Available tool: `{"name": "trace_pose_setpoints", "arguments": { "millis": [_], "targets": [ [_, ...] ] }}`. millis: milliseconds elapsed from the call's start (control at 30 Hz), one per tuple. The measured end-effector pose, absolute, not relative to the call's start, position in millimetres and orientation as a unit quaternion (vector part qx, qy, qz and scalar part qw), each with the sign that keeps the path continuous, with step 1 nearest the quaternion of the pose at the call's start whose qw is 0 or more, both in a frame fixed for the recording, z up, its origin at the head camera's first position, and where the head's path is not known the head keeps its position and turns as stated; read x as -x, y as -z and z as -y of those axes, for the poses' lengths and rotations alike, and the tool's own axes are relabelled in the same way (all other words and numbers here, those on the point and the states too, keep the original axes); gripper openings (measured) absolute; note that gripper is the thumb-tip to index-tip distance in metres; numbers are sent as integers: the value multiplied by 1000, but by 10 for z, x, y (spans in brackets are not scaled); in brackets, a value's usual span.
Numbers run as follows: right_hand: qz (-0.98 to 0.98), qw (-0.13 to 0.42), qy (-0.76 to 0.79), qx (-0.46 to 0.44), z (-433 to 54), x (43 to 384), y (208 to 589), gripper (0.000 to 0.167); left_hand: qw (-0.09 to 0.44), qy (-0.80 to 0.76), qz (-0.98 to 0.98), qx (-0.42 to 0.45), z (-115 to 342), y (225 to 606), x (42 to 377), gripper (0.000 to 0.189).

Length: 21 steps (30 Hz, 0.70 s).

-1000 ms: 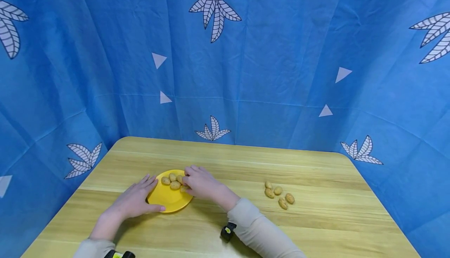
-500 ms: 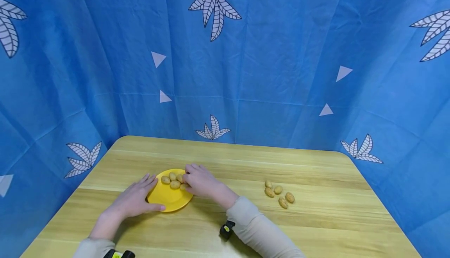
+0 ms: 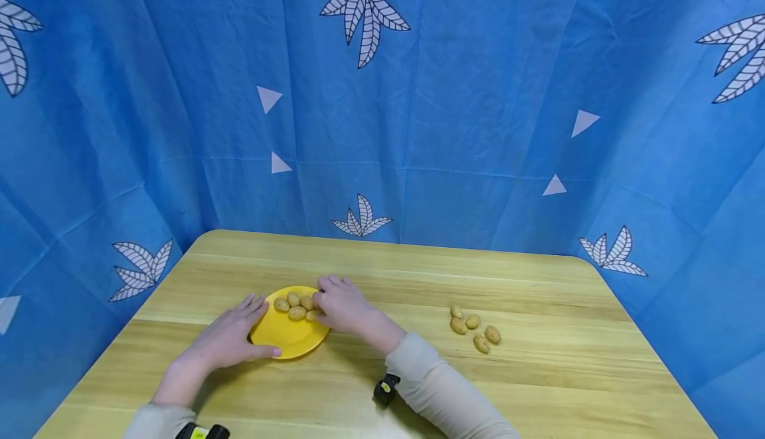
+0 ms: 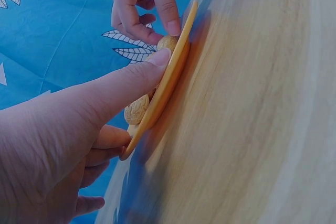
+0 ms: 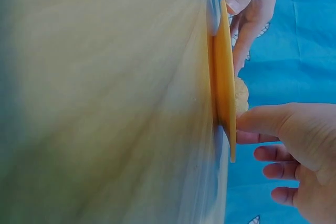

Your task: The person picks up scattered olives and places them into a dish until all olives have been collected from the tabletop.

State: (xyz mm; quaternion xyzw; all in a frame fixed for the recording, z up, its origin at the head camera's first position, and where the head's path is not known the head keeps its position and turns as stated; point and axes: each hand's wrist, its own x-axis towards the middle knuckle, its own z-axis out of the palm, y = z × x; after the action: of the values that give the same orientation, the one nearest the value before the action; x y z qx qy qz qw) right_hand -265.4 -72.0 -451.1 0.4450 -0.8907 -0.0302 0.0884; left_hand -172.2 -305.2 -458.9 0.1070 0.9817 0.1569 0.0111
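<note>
Now, left hand rests flat on the desk, fingers straight w/ thumb touching the yellow plate rim. Right hand sits at the plate's far edge, fingers curled, pinching a peanut (partly hidden). Four peanuts lie just beyond the fingertips; loose peanuts well apart.

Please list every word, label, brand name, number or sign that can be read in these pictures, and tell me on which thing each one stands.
There is no readable text, number or brand in any view.
Blue backdrop cloth: only printed leaves, white triangles and a pink shape, no letters.
Yellow plate, the nuts on it, the nuts on the table and the wooden table: no marking.
Black wrist devices: a small yellow patch, too small to read.
</note>
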Motion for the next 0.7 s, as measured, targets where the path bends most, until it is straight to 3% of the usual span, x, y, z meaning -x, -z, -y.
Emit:
{"name": "trace_pose_setpoints", "arguments": {
  "millis": [700],
  "targets": [
    [897,97,-39,-429,328,2680,4426,24,18,-158,-982,-103,3046,4583,1719,110]
  ]
}}
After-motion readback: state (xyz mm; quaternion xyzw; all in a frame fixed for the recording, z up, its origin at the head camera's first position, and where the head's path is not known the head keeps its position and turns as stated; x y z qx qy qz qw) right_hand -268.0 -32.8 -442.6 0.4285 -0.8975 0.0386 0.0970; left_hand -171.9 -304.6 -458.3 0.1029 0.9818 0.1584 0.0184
